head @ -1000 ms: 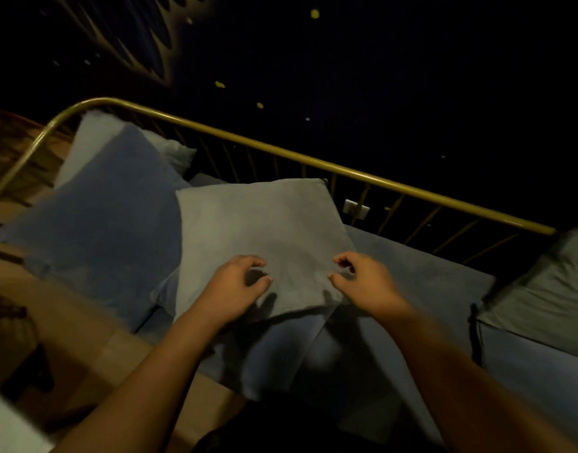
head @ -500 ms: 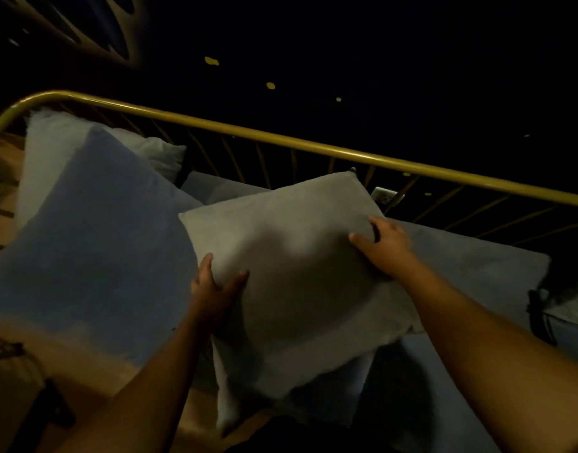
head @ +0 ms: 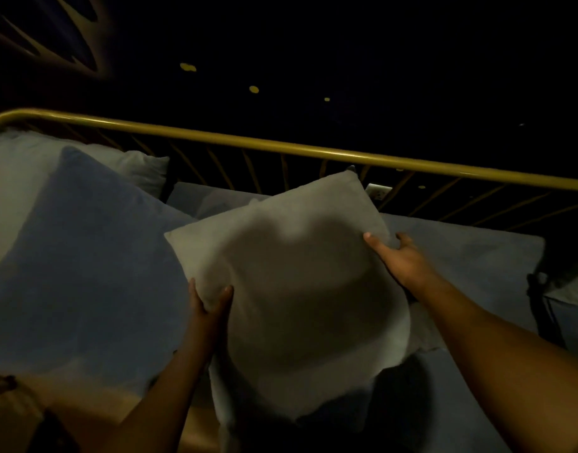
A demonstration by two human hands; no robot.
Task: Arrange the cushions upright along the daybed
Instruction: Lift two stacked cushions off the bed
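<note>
A grey square cushion point(head: 290, 282) is lifted and tilted above the daybed's blue mattress point(head: 470, 256). My left hand point(head: 209, 302) grips its lower left edge, thumb on the front. My right hand point(head: 402, 259) grips its right edge near the upper corner. To the left a large blue cushion point(head: 85, 266) leans toward the end of the frame, with a pale white pillow point(head: 22, 171) behind it. Another blue cushion point(head: 215, 201) lies flat behind the grey one, mostly hidden.
A brass rail point(head: 281, 148) with thin slanted bars runs along the back of the daybed. A wall socket point(head: 377, 191) shows through the bars. At the far right lies another cushion point(head: 572, 305) with a dark strap beside it. The room beyond is dark.
The grey cushion has been picked up off the mattress and raised toward the rail. My hands moved from its near edge to its left and right sides.
</note>
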